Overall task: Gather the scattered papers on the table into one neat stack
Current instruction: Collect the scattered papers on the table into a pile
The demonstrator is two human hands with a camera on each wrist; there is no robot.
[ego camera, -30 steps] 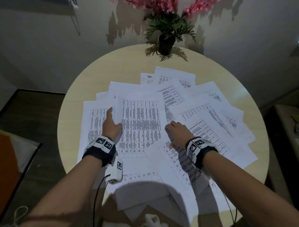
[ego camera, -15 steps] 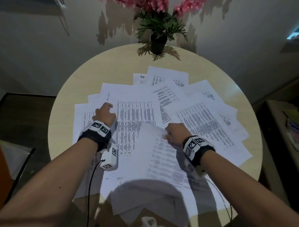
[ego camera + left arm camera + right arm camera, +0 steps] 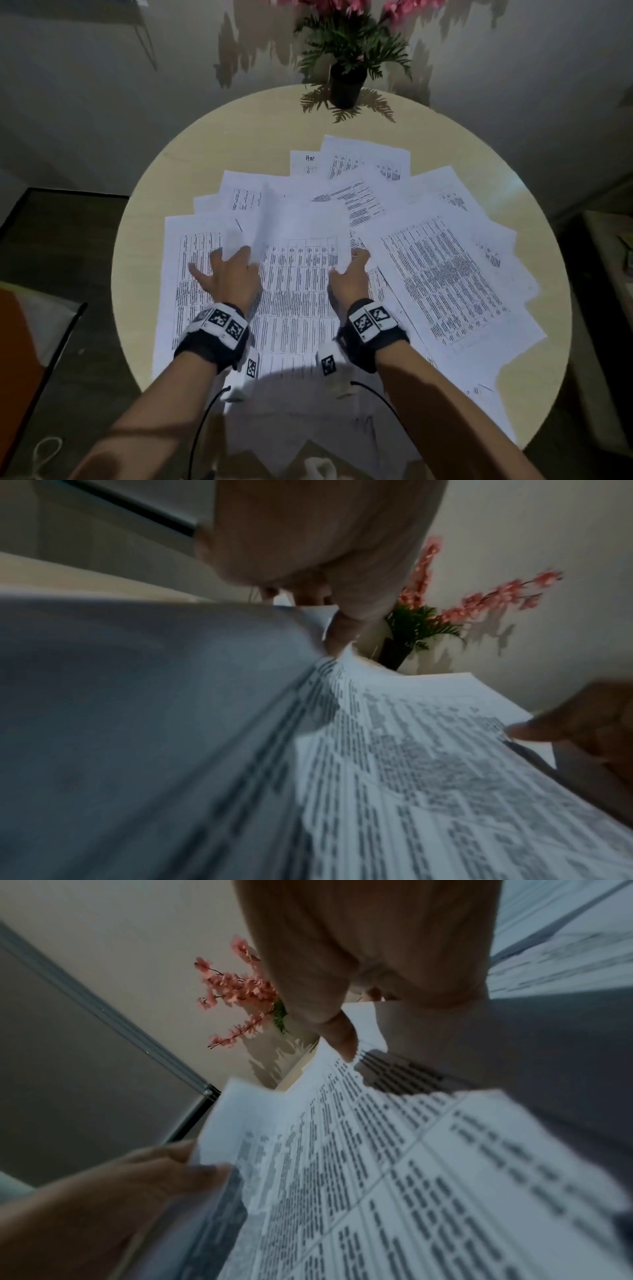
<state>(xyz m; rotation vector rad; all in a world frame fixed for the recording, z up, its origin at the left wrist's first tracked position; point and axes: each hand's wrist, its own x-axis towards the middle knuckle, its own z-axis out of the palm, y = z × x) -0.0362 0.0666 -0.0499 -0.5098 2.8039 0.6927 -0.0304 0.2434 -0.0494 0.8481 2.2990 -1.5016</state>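
Many white printed papers [image 3: 445, 274] lie spread and overlapping over the round wooden table [image 3: 246, 137]. One printed sheet [image 3: 301, 267] is held between both hands in the middle, over the other pages. My left hand [image 3: 229, 277] grips its left edge, with the outer fingers spread over a page beneath. My right hand [image 3: 349, 281] grips its right edge. In the left wrist view the thumb of my left hand [image 3: 329, 615] presses on the sheet [image 3: 411, 750]. The right wrist view shows my right hand [image 3: 346, 1031] with its thumb on the sheet [image 3: 377, 1150].
A potted plant [image 3: 346, 85] with pink flowers stands at the table's far edge, against the wall. More sheets [image 3: 363, 161] lie just in front of it. Some pages overhang the near edge [image 3: 308, 428]. Dark furniture [image 3: 603, 257] stands to the right of the table.
My right hand lifted a sheet from the right and brought it to the middle. My left hand moved right and took its left edge.
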